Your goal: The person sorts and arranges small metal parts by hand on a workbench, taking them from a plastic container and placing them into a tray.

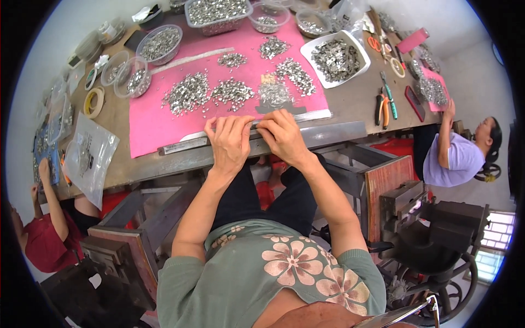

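My left hand point(231, 139) and my right hand point(284, 138) meet at the front edge of the table, thumbs and fingertips pinched close together. Whatever small thing lies between them is mostly hidden by the fingers. Both rest over a long grey metal bar point(336, 132) along the table edge. Just beyond them, a pink mat point(143, 131) carries loose piles of small silvery metal parts point(187, 94). A heap of thin, shiny slivers point(275, 94) lies straight ahead of my right hand, beside a small tan block point(268, 78).
Behind the mat stand tubs of metal parts point(216, 12), with a white tray point(310, 52) to the right. Pliers point(381, 106) and a tape roll point(94, 103) lie at the sides. A clear bag point(95, 147) overhangs the left edge. Co-workers sit at both sides.
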### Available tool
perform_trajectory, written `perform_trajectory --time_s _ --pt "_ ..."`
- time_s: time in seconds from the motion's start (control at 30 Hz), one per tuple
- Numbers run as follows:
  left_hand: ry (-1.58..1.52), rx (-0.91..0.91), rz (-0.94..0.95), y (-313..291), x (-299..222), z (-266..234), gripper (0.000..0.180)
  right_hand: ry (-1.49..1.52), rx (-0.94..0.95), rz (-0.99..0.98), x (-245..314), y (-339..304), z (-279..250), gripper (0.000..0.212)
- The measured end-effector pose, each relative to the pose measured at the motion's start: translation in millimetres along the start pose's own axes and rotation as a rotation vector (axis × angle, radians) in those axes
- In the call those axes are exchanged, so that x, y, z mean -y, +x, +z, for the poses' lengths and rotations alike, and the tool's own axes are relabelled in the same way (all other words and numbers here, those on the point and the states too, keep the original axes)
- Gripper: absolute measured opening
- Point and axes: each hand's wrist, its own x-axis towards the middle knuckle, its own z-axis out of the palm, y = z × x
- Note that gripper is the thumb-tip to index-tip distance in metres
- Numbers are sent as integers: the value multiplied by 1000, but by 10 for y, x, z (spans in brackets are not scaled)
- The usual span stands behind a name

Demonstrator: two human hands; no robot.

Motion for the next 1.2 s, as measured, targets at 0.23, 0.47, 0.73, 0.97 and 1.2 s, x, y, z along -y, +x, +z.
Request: perform_trajectory --time_s 0.23,0.47,0.73,0.97,1.2 --pt "95 39 1 -3 -21 78 26 -253 -211 272 -553 -64 -429 5" --pt "-56 -88 36 -46 54 114 22 -392 -212 374 -993 -105 -488 12" --pt "-128 -189 8 -77 67 130 18 -494 -137 316 -1020 -83 -551 9" --pt "-129 -207 2 -98 73 135 21 -20 -44 141 -363 1 -400 9" --pt "-133 -206 11 -84 43 132 25 -32 84 30 -119 -14 -233 13"
